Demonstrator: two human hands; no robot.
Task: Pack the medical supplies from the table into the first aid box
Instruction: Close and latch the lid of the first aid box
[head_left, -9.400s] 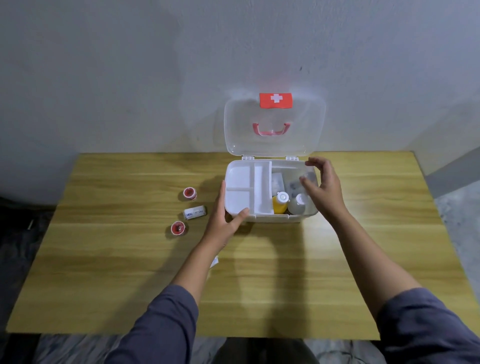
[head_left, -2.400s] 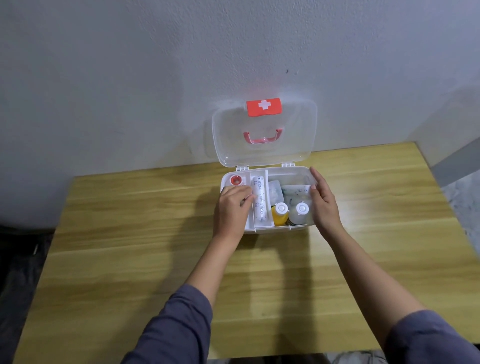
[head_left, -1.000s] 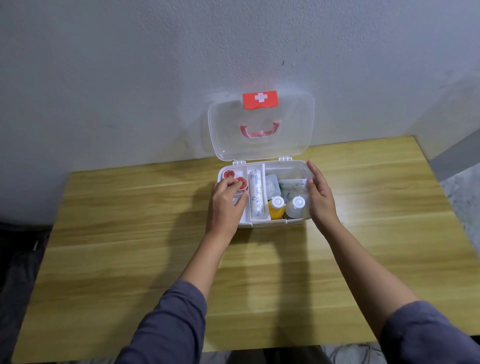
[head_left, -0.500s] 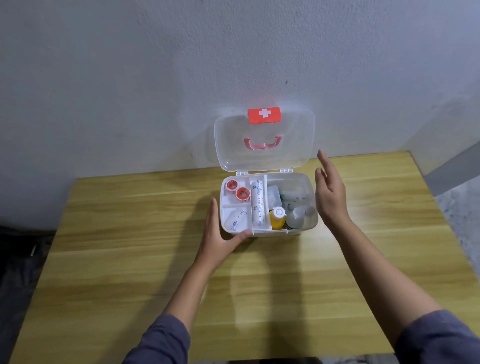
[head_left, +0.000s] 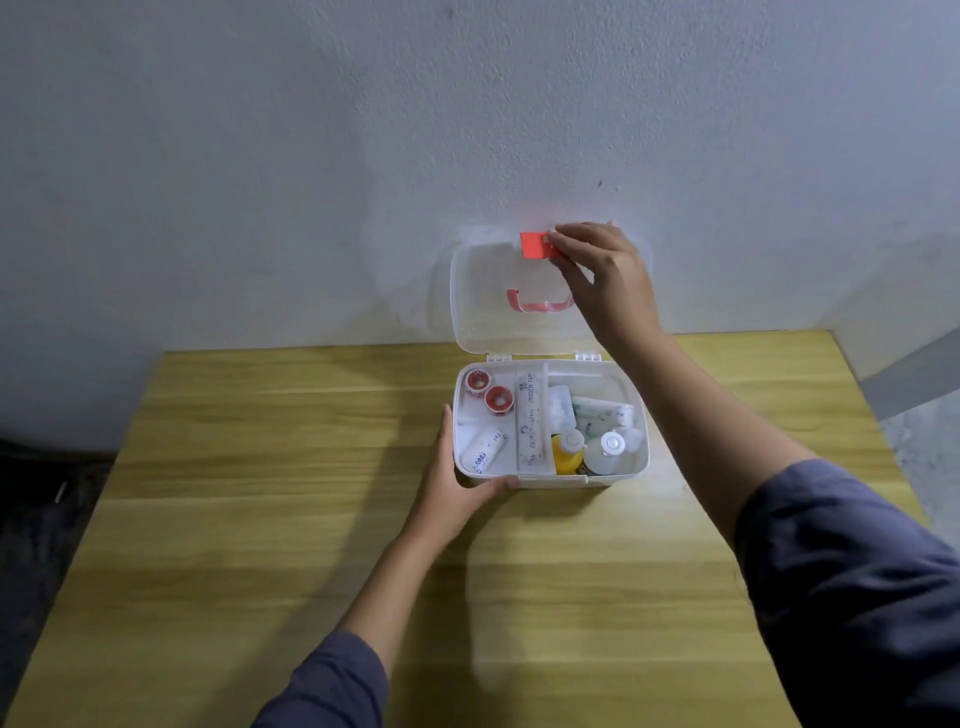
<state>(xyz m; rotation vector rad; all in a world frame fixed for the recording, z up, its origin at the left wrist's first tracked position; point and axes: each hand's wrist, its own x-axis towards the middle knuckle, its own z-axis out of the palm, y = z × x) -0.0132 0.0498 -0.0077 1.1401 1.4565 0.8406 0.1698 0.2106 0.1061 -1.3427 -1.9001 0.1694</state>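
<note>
The right hand (head_left: 605, 278) pinched the open lid (head_left: 485, 312) at twelve o'clock. The left hand (head_left: 451, 486), grip spread, braced the first aid box (head_left: 613, 480) at its seven o'clock corner.

Translucent, smooth plastic first aid box (head_left: 613, 480) with a glossy clear lid (head_left: 483, 306); matt wood-grain table (head_left: 311, 519); rough painted wall (head_left: 260, 156) at 12 o'clock

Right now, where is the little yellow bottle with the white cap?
In the head view, the little yellow bottle with the white cap stands in the white plastic first aid box, near its front wall, between the long white divider tray and a clear white-capped bottle.
</note>
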